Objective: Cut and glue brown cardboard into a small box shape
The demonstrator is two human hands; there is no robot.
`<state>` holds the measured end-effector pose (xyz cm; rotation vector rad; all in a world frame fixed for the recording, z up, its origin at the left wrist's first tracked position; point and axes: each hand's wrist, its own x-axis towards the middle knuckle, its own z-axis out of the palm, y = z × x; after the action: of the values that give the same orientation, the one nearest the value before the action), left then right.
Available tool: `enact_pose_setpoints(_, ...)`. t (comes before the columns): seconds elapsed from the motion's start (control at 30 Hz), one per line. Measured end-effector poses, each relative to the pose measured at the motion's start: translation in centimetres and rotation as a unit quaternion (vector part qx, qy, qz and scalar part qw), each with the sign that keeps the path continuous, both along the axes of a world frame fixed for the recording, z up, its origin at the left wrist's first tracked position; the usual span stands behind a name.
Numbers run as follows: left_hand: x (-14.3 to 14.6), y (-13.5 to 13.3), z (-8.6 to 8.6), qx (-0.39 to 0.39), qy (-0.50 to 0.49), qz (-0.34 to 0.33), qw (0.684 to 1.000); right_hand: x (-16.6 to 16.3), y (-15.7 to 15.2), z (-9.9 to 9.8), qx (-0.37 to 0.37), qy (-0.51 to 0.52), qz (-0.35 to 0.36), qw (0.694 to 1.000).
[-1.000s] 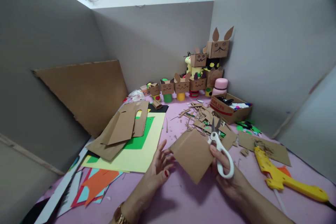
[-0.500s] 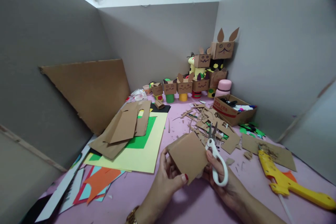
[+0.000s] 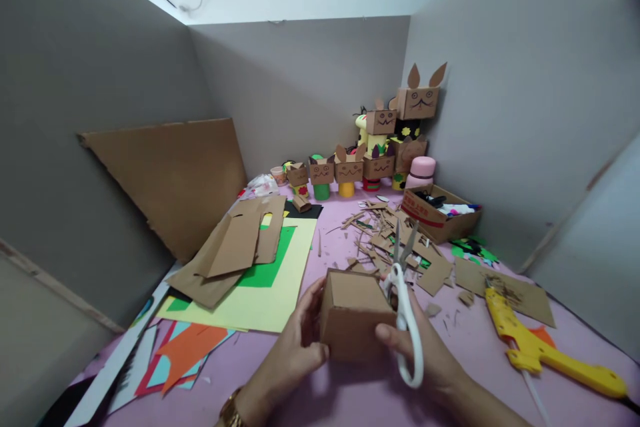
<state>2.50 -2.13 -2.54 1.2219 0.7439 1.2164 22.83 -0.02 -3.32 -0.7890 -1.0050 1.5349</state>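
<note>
Both my hands hold a folded brown cardboard piece [image 3: 353, 317] in a box shape just above the pink table [image 3: 310, 393]. My left hand [image 3: 295, 347] grips its left side, thumb on the front face. My right hand [image 3: 425, 357] presses the right side with its thumb while white-handled scissors [image 3: 404, 303] hang on its fingers, blades slightly apart and pointing away from me.
Cardboard scraps [image 3: 390, 230] litter the table beyond my hands. A yellow glue gun [image 3: 545, 350] lies at the right. Coloured paper sheets [image 3: 250, 280] and cardboard pieces lie at the left. Cardboard animal figures [image 3: 373, 147] and a small box [image 3: 440, 213] stand in the far corner.
The flat cardboard piece has been folded into a box shape between my hands. My left hand went from open beside it to gripping it; the hands drew nearer to me.
</note>
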Motion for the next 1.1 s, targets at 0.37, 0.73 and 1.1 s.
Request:
enact_pose_setpoints(0.37,0.3,0.2,0.1,-0.134,-0.096,-0.009,0.986,-0.4,-0.5,0.1,0.088,-0.132,-0.109,0.981)
enact_pose_setpoints(0.73,0.5,0.2,0.9,-0.088,-0.100,0.080,0.988,0.6,0.1,-0.8,0.096,-0.092,-0.029,0.991)
enact_pose_setpoints(1.1,-0.2,-0.3,1.3,-0.089,-0.090,0.013,0.992,0.2,-0.3,0.8,0.068,-0.073,0.030,0.995)
